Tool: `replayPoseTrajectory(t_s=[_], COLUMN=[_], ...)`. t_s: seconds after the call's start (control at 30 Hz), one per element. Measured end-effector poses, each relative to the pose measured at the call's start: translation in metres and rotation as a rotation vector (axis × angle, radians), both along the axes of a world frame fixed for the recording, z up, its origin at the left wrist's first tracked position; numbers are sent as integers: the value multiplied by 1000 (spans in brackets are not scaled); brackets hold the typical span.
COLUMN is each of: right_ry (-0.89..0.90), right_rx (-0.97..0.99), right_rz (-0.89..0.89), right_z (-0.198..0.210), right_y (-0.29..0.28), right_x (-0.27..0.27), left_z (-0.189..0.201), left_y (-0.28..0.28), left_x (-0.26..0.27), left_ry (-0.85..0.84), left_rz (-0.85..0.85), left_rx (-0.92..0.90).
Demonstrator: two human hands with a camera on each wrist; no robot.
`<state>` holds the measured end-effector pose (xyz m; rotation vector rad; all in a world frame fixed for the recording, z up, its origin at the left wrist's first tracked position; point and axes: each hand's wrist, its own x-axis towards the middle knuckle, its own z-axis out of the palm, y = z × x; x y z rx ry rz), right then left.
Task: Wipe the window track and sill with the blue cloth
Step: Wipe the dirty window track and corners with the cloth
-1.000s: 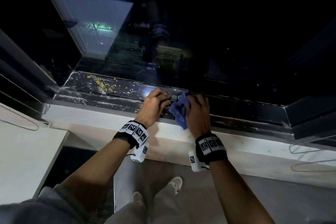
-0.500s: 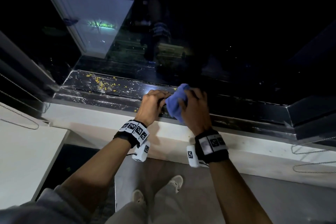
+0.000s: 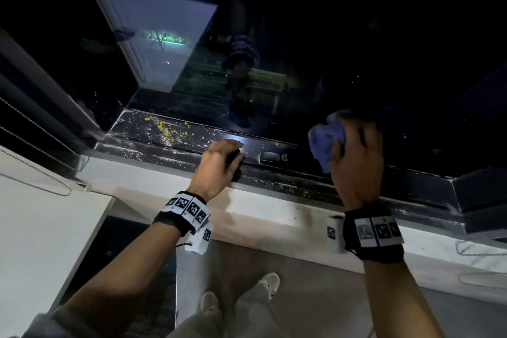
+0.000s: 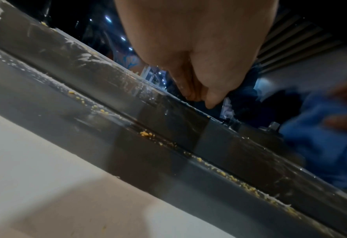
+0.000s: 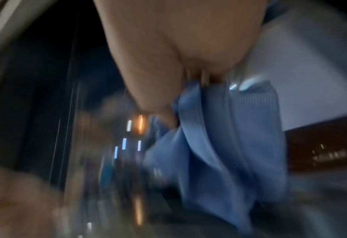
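The dark window track (image 3: 153, 145) runs across the head view, strewn with yellow crumbs (image 3: 164, 129) and white dust at its left end. Below it lies the pale sill (image 3: 260, 208). My left hand (image 3: 219, 164) sits on the track's front edge with its fingers curled in; the left wrist view shows that hand (image 4: 199, 64) holding nothing. Right of it, my right hand (image 3: 356, 162) grips the bunched blue cloth (image 3: 323, 140) and holds it just above the track, against the dark glass. The cloth (image 5: 219, 145) hangs from that hand's fingers, blurred.
A small dark latch (image 3: 270, 157) is set in the track between my hands. A white tabletop (image 3: 41, 228) stands at the left, with blind cords (image 3: 35, 181) lying on it. More cords (image 3: 480, 252) lie on the sill's right end. My shoes (image 3: 211, 304) are below.
My right hand has lifted the cloth off the track and carried it to the right, away from my left hand. The latch between the hands is now uncovered. My left hand has stayed put.
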<state>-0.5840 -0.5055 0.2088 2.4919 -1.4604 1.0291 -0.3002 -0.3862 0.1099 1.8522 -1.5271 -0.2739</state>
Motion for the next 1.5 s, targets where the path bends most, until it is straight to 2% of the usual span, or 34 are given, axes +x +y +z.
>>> replayPoseTrajectory(t_s=[0.1,0.17,0.23,0.3,0.33,0.43,0.5,0.53,0.57,0.7,0.87,0.97,1.07,1.17,1.27,1.3,1.33,1.4,1.43,1.5], right_ry=[353,356,370,559,593,324,573,660,671,591,686,685,553,461,236,247,332,420,435,481], right_rx=[202,263,277,286,319,470,463,467,480,520,416,457,531,523,517,497,508,585,652,648], right_rz=[93,196,209,215,250,420,387,274,190,266,233,313,416,419,469,447,436,312,330,375], right_z=[-43,-55,-53,-51,-49,-63,-48,-44,-41,-19,-10,-5,-8,-7,-8,-16,-21,-27,-26,-20], right_y=[-4,-12,-21,-30,-36,-55,-53,-52,-50,-26,-16,-11,-19,-26,-22,-24,-24,-29,-31,-33], right_x=[-11,-9,0,11,16,18,24,29,33,58,79,92,85,62,39,33,26,24,29,49], left_z=[0,-1,-3,-5,-6,-10,-11,-11,-11,-12,-18,-17,-13,-13,-15,-16,-16,-16,-17,-21], left_y=[4,7,10,14,14,15,14,14,13,15,17,15,10,9,18,21,25,35,40,49], left_x=[3,4,7,8,8,8,7,6,5,5,5,-1,-9,-11,-4,0,3,12,17,27], left_ry=[-34,-68,-85,-84,-88,-94,-87,-85,-83,-91,-103,-90,-80,-71,-81,-87,-92,-97,-100,-109], left_rz=[-28,-40,-37,-41,-45,-42,-34,-31,-28,-27,-19,3,9,-2,8,14,23,44,59,80], left_rx=[-11,-7,-6,-11,-13,-3,-2,-3,-6,-28,-62,-69,-86,-97,-104,-111,-119,-140,-149,-156])
